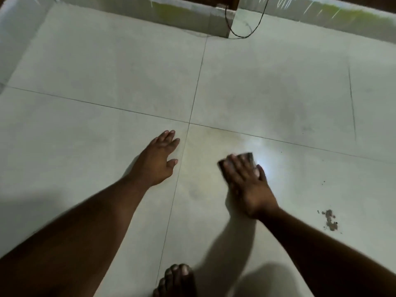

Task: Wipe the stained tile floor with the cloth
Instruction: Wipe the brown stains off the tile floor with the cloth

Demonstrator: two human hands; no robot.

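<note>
A pale tile floor (267, 86), crossed by dark grout lines that meet just ahead of the person's hands, fills nearly the whole view, its surface dulled by faint grey smudges on the far right tile and a yellowish film on the tile nearest the crossing. A low white skirting wall (184, 16) runs along the far edge, with a thin black cable (242, 35) looping down onto the floor at a gap in it. Two bare forearms reach in from the bottom corners. The left hand (157, 162) rests palm-down on the tile just left of the vertical grout line, its fingers straight and slightly spread, holding nothing. The right hand (248, 185) lies flat over a small dark cloth (246, 157), fingers extended and pressing it to the floor on the tile right of that grout line, just beside a bright glare of reflected light; the hand and cloth are blurred. Only the cloth's far edge and left corner show beyond the fingertips. A patch of brown stain (330, 220), with smaller specks scattered above it, sits on the same tile well to the right of the cloth. A bare foot (176, 279) shows at the bottom edge, toes pointing forward, between the two arms.
</note>
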